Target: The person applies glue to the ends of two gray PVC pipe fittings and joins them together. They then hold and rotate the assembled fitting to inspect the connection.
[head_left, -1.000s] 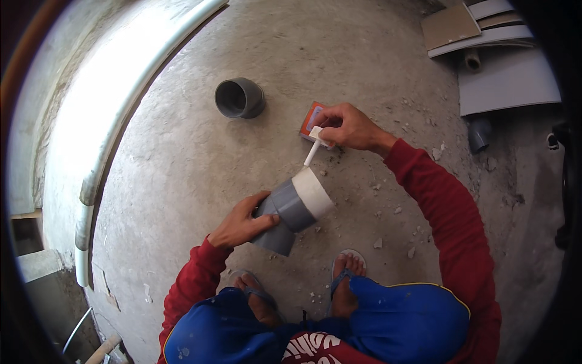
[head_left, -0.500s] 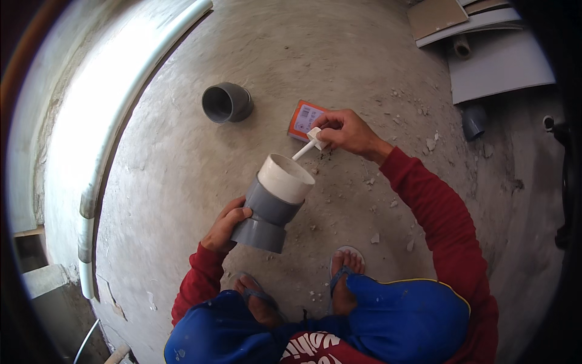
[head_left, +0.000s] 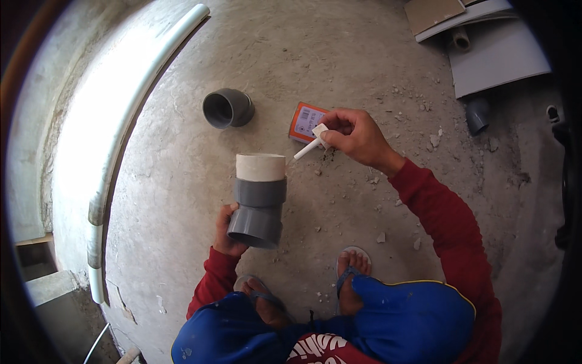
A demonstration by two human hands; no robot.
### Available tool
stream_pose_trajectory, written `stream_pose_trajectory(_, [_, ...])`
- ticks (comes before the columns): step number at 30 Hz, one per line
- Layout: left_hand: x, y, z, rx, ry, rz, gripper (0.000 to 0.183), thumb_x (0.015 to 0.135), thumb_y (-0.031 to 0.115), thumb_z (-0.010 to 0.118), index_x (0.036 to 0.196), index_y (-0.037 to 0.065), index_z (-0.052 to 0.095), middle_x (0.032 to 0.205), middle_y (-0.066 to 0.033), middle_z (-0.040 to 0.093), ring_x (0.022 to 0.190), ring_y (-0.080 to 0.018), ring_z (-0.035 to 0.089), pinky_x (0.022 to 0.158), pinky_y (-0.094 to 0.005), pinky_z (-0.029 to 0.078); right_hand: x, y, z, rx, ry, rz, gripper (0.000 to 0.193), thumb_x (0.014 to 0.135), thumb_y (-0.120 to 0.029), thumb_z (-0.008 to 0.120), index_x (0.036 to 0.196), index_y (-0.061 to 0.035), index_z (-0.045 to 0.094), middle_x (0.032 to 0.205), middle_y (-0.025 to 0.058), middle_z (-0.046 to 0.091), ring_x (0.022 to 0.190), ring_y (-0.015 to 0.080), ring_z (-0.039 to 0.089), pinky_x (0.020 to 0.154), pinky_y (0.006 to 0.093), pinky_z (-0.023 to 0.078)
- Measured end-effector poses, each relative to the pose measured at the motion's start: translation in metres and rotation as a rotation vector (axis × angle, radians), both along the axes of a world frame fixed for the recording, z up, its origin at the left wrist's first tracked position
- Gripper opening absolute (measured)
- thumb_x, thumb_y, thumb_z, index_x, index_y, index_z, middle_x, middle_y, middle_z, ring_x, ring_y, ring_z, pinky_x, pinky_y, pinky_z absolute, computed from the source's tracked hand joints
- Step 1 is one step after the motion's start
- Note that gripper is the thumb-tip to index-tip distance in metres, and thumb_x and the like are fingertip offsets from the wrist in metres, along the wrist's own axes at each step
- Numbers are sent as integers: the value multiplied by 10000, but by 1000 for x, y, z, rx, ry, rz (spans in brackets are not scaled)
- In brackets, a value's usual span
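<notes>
I count three grey pipe fittings: one held grey fitting [head_left: 259, 209] with a single white collar [head_left: 260, 168] at its upper end, one loose fitting [head_left: 244, 108] lying on the concrete floor [head_left: 364, 73] with its round mouth toward the left, and one far fitting [head_left: 478, 117] over by the stacked panels [head_left: 500, 57] at right; I also count one applicator [head_left: 308, 149], one orange-and-lilac can [head_left: 306, 121] and one long white pipe [head_left: 121, 130] along the left side.

The held grey fitting sits over my left grip [head_left: 227, 229], its waist against the thumb, white end up; that grip is closed on it from the left, the other fingers hidden behind; my right grip [head_left: 362, 138] pinches the applicator's square head between thumb and forefinger, and the white stem slants down-left, its tip just beside the collar's right rim; the can stands right behind that hand, partly covered by it.

My left forearm comes up short and steep from below, beside the knee; my right forearm, in a red sleeve [head_left: 439, 209], bends in from the lower right in a long arc, the wrist angled up-left and the knuckles up.
</notes>
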State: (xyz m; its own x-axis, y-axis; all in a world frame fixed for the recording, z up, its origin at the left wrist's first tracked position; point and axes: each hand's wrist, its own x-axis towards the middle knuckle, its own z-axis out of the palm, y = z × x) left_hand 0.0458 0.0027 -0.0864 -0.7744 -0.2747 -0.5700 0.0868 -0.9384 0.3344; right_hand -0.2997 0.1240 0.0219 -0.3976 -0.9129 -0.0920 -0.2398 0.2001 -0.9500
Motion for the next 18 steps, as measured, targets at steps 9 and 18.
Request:
stream_pose_trajectory(9, [-17,17,5,66,60,-58,824,962,517,371,1532,-77,353,1362,-374,552,1148,-483,632,989,-556,534,18,-11,36,-182,96,11,304,865,-187,758,1068,32,706,893,95,737,780,128,708,710,279,592])
stream_pose_trajectory(18, [-32,27,32,227,174,-86,786,978,513,355,1539,-37,363,1330,-356,562,1059,-479,636,919,-544,549,44,-10,25,-364,334,77,271,815,-120,768,1043,-8,673,893,86,692,749,165,695,694,290,593])
